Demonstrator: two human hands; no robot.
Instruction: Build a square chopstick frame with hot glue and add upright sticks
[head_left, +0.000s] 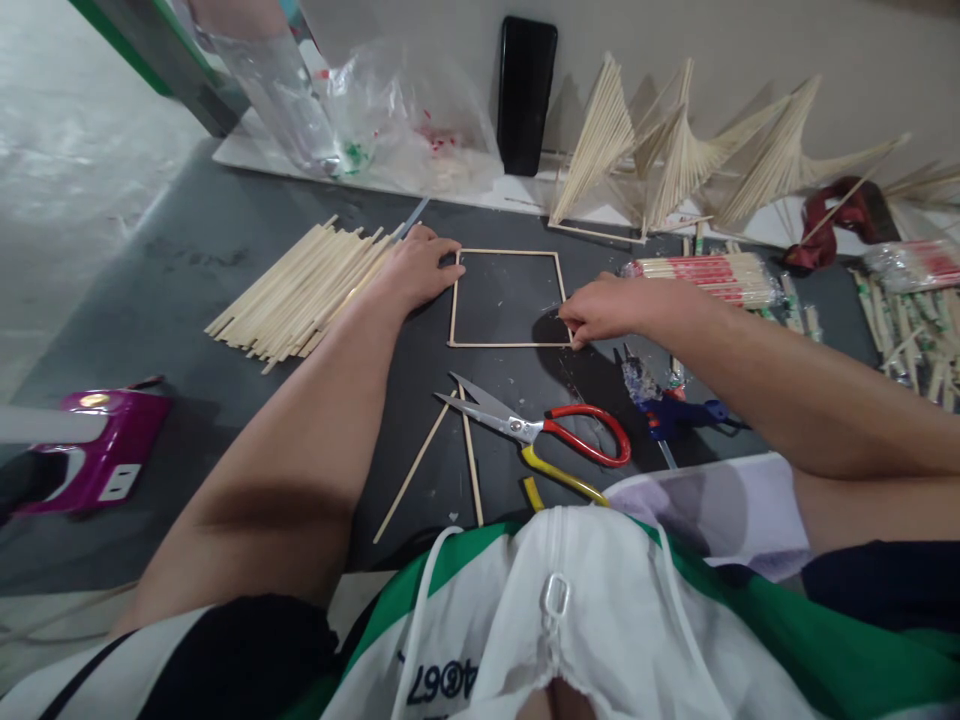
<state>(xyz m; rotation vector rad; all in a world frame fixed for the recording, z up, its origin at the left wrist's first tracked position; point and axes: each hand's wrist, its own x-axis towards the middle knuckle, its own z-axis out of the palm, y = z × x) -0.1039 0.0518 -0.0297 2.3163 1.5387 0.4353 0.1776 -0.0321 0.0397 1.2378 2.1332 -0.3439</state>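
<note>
A square frame of thin wooden sticks (507,252) lies flat on the dark mat (187,260). My left hand (417,266) rests on the mat at the frame's upper left corner, fingers stretched out and touching the stick there. My right hand (600,310) is at the frame's lower right corner, fingers pinched together on the corner joint. A loose pile of wooden sticks (304,292) lies just left of my left hand. Two single sticks (471,455) lie crossed nearer to me.
Red and yellow handled scissors (540,432) lie open below the frame, a blue glue gun (679,412) to their right. Wrapped chopstick packs (712,275) and fanned stick constructions (675,150) sit at the back right. A black phone (527,92) leans on the wall. A pink device (101,445) sits left.
</note>
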